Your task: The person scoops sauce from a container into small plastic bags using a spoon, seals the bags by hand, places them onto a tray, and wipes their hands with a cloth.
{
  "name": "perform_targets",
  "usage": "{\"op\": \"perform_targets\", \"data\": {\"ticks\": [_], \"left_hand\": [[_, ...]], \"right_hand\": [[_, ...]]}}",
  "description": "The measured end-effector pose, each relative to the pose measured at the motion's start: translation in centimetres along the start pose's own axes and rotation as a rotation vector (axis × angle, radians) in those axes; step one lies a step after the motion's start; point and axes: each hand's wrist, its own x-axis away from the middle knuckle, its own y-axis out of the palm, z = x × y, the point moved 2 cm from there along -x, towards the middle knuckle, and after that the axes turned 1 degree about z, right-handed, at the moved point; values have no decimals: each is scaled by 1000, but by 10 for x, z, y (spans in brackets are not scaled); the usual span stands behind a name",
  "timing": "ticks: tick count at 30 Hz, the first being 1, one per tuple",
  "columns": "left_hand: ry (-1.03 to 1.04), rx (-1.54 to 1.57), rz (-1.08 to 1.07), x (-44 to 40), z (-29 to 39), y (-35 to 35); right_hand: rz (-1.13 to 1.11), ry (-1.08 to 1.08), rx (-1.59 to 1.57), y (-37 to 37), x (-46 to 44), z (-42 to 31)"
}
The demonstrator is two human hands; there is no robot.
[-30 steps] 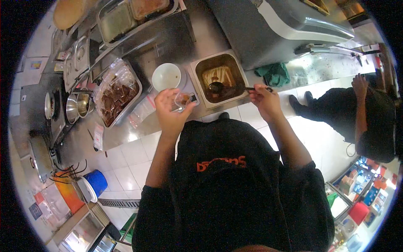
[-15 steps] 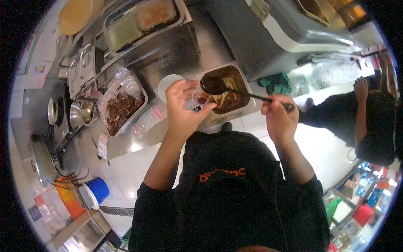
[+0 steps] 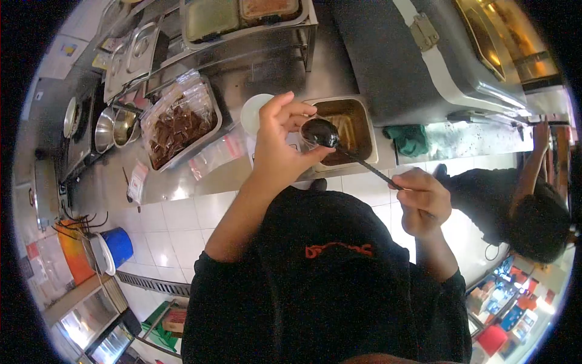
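Note:
My left hand (image 3: 277,150) grips a small clear plastic cup (image 3: 307,146) between thumb and fingers, above the counter edge. Over the cup sits the bowl of a black ladle (image 3: 320,131), filled with dark sauce and hiding most of the cup. My right hand (image 3: 423,201) is closed around the end of the ladle's long handle. Just beyond the cup is a metal pan (image 3: 368,130) with dark brown sauce coating its bottom. Behind my left hand lies a round white dish or lid (image 3: 254,111).
A tray holds bagged dark brown pieces (image 3: 182,126). Beside it lies an empty zip bag (image 3: 217,156). A large grey box (image 3: 394,73) with a latch stands at the right, near a green cloth (image 3: 407,141). Another person (image 3: 497,200) in black is at the right.
The ladle has moved from above the pan to over the cup in my left hand. My right hand has shifted right and down, and the view has turned slightly.

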Motion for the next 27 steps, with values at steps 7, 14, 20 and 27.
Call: {"op": "perform_targets", "data": {"ticks": [7,14,20,27], "left_hand": [[-90,-21,-32,4,-6,6],[-133,-136,-119,4,-8,13],[-116,-91,-243,-4,2,26],[-71,158,-363,-17,7,42]], "right_hand": [[366,239,-128,-1,23,22],[65,692,128,-3,35,77],[-127,144,440,-3,-14,80],[-385,-162,266,13,-50,79]]}}
